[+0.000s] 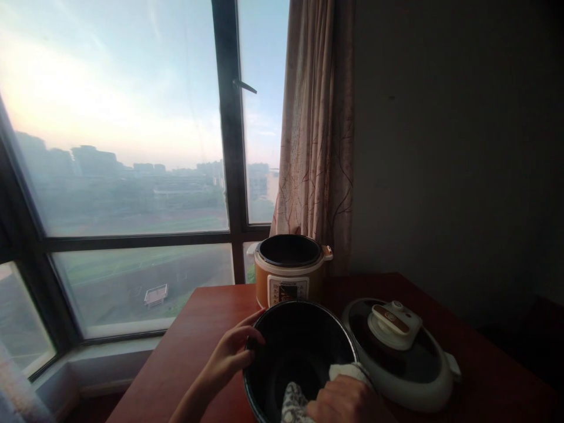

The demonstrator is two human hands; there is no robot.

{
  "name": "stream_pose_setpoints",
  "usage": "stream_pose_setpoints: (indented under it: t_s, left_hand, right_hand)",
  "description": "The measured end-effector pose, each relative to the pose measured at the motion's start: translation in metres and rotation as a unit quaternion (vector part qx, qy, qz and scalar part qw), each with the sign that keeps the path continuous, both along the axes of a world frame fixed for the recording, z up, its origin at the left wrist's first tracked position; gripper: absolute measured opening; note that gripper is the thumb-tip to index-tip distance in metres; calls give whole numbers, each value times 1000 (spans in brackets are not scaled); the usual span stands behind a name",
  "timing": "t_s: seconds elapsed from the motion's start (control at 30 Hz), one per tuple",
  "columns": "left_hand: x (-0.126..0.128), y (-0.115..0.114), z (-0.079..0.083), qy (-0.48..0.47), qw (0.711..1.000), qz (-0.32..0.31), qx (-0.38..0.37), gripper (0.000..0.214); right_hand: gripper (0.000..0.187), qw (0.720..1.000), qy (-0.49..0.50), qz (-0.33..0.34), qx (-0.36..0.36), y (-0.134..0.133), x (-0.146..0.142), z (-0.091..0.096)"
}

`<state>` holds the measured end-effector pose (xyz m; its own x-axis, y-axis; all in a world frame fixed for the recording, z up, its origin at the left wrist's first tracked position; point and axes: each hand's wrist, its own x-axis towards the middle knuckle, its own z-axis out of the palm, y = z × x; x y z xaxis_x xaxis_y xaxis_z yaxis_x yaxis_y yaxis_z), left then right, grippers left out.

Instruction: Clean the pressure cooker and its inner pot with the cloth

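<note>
A dark inner pot is tilted toward me over the red-brown table. My left hand grips the pot's left rim, fingers curled over the edge. My right hand is closed on a patterned cloth pressed inside the pot near its front wall. Behind the pot stands an orange pressure cooker body with its cavity uncovered. The cooker's lid lies to the right on the table, handle up.
A large window with a dark frame fills the left, with a sill below. A patterned curtain hangs behind the cooker. A dark wall stands on the right. The table's left edge runs diagonally toward me.
</note>
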<state>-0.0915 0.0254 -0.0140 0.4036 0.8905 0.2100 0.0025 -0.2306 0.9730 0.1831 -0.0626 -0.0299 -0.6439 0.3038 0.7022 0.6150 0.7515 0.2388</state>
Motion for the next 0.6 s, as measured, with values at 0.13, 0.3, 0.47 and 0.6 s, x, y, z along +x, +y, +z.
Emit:
stream_pose_setpoints:
  t_s: [0.13, 0.3, 0.47, 0.6]
  left_hand:
    - [1, 9, 3, -24, 999, -18, -31, 24]
    - [13, -4, -5, -69, 989, 127, -33, 30]
    - [13, -27, -29, -13, 958, 288, 5, 44]
    - [28, -53, -54, -1, 940, 328, 96, 34]
  right_hand:
    - [26, 999, -22, 11, -43, 4, 15, 1]
    - [28, 994, 105, -31, 26, 13, -4, -19]
    - [28, 986, 143, -55, 61, 9, -21, -14]
    - [30, 974, 177, -103, 96, 5, -40, -14]
